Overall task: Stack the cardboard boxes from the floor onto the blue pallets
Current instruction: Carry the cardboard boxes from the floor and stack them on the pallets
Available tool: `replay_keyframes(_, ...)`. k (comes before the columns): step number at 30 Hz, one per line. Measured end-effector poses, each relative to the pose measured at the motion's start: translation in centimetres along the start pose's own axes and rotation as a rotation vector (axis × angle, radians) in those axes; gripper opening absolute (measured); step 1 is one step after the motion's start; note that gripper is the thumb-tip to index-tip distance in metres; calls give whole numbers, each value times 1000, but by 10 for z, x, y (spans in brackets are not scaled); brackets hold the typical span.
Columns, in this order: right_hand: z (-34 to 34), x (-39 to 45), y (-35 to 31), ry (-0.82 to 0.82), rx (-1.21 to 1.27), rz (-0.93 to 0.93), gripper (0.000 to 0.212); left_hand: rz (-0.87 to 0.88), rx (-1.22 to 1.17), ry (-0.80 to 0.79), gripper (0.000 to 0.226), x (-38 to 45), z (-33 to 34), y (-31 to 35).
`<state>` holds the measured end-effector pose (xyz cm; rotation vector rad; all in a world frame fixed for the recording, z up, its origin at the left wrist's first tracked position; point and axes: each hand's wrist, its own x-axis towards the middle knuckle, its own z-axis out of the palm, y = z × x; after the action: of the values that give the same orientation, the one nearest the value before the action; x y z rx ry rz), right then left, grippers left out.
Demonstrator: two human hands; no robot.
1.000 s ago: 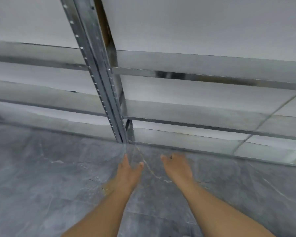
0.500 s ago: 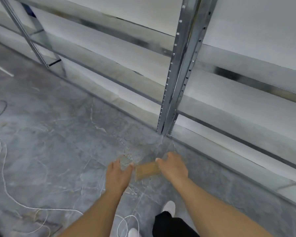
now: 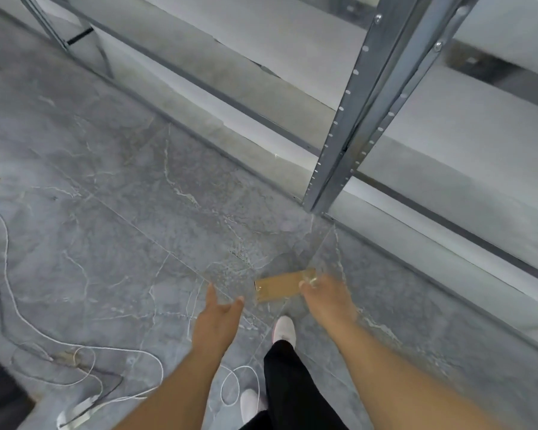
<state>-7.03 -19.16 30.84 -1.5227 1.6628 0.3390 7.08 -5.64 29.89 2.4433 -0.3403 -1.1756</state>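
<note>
A small flat cardboard box (image 3: 277, 287) shows low over the grey floor, just in front of the rack post. My right hand (image 3: 328, 301) holds its right end, thumb on top, with the other fingers hidden under the box. My left hand (image 3: 219, 318) hovers to the left of the box with straight fingers spread. It is apart from the box and holds nothing. No blue pallet is in view.
A metal shelving rack (image 3: 354, 119) with pale shelves runs along the right and the back. White and dark cables (image 3: 84, 352) lie looped on the floor at the left. My legs and white shoes (image 3: 283, 328) stand below the hands.
My view has swung left and down along the rack. The cardboard box has come into sight at my right hand, and my left hand has moved away from it.
</note>
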Motion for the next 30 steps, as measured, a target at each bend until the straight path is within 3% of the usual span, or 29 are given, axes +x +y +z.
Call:
replay_keyframes(3, -2, 44, 4, 1, -15, 39, 44, -42, -18, -74, 74, 37, 23, 8)
replay_keyframes(6, 5, 91, 14, -4, -58, 69, 35, -82, -45, -99, 78, 76, 50, 4)
replay_keyframes(9, 22, 137, 25, -12, -55, 134, 49, -106, -20, -112, 78, 115, 76, -6)
replay_keyframes(22, 159, 370, 104, 20, -119, 249, 64, -234, -38, -193, 76, 328, 231, -93)
replay_keyframes(30, 203, 438, 140, -15, -104, 283, 69, -341, -60, -267, 70, 380, 291, -127)
